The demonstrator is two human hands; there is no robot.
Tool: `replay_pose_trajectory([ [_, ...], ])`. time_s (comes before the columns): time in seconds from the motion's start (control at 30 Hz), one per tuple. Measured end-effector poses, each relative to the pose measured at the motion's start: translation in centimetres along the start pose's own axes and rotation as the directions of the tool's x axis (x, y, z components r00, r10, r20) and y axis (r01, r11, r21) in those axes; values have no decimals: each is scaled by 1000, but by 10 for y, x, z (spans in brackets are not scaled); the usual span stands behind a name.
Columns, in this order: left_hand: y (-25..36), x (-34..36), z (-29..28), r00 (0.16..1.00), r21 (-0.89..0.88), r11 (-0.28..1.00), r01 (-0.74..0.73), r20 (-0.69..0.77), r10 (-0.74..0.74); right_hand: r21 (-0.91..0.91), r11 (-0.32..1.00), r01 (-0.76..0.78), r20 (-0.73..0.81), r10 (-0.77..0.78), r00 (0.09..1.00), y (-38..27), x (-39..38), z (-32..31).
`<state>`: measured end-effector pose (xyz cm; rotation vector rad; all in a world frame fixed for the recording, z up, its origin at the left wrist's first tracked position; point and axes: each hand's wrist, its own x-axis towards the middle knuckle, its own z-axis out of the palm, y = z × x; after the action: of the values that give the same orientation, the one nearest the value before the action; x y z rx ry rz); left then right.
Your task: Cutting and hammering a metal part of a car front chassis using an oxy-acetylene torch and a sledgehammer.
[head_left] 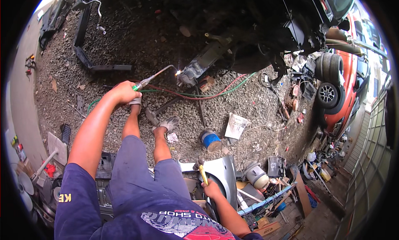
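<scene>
Seen through my remote feed, the left hand [124, 92] is closed around a gas torch [146, 81], whose glowing tip meets the end of a metal rail [192, 75] projecting from the dark vehicle body [253, 28]. The right hand [212, 189] grips a yellow-handled hammer [203, 173] near a silver fender [222, 169]. I note obstacles on the gravel: a red hose [192, 98] and green hose [166, 91] trailing below the rail, a sledgehammer [151, 115] between the feet, and a blue-banded can [210, 140].
</scene>
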<state>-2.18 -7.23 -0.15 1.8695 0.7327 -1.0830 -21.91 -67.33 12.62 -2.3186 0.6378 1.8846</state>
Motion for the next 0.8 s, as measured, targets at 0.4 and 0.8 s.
replay_pose_trajectory([
  [0.4, 6, -18, -2, 999, -41, 998, -37, 26, 38, -34, 994, 101, -116, -104, 988, 29, 20, 15],
  [0.8, 12, -28, -7, 1000, -48, 999, -25, 13, 26, 102, 995, -21, 14, 20, 1000, 27, 24, 7],
])
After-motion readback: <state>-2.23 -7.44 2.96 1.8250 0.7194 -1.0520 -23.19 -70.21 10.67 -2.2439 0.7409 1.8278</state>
